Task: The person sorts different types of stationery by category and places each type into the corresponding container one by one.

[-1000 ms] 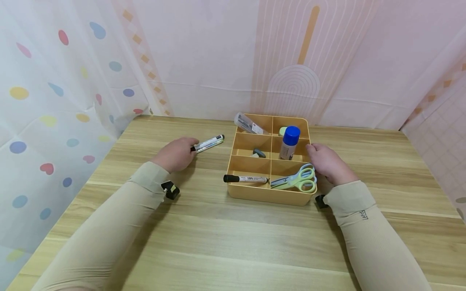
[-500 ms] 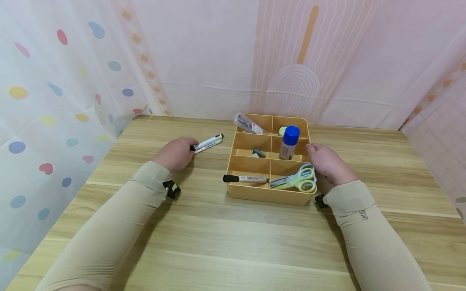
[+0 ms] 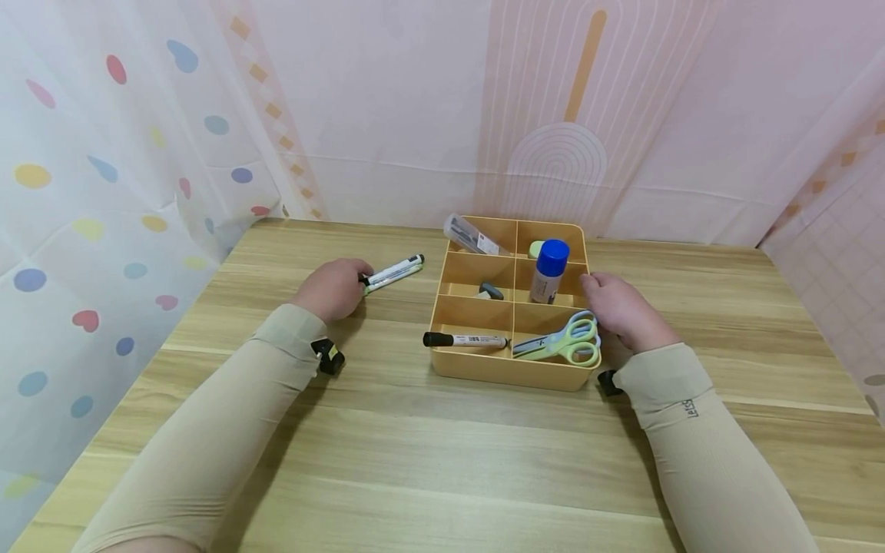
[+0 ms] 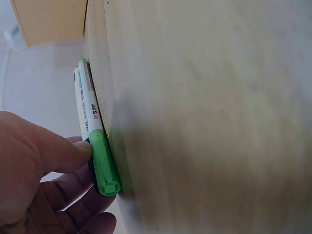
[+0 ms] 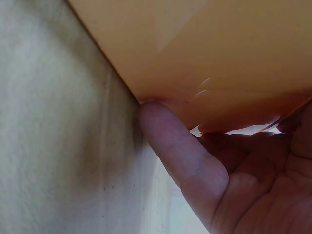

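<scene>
Left of the organizer box, my left hand (image 3: 330, 289) pinches a white marker (image 3: 396, 270) near its black cap. Tight alongside it lies a highlighter with a green cap (image 4: 103, 165), nearest the camera in the left wrist view. My thumb presses at the caps while the other fingers curl behind them. The tan organizer box (image 3: 512, 370) has six compartments. My right hand (image 3: 625, 309) holds its right side, fingertips at the rim. In the right wrist view, a digit (image 5: 168, 141) presses low on the outer wall near the table.
In the box are a black-capped marker (image 3: 477, 340), scissors (image 3: 563, 339), a blue-capped glue stick (image 3: 551, 269), a clear case (image 3: 473, 235), a small grey item (image 3: 492, 291) and a pale green item (image 3: 535, 249). Patterned curtains (image 3: 387, 115) border the wooden table (image 3: 429, 461).
My left hand has shifted very slightly, and the highlighter's green end now shows at its fingers. My right hand and the box have stayed in place.
</scene>
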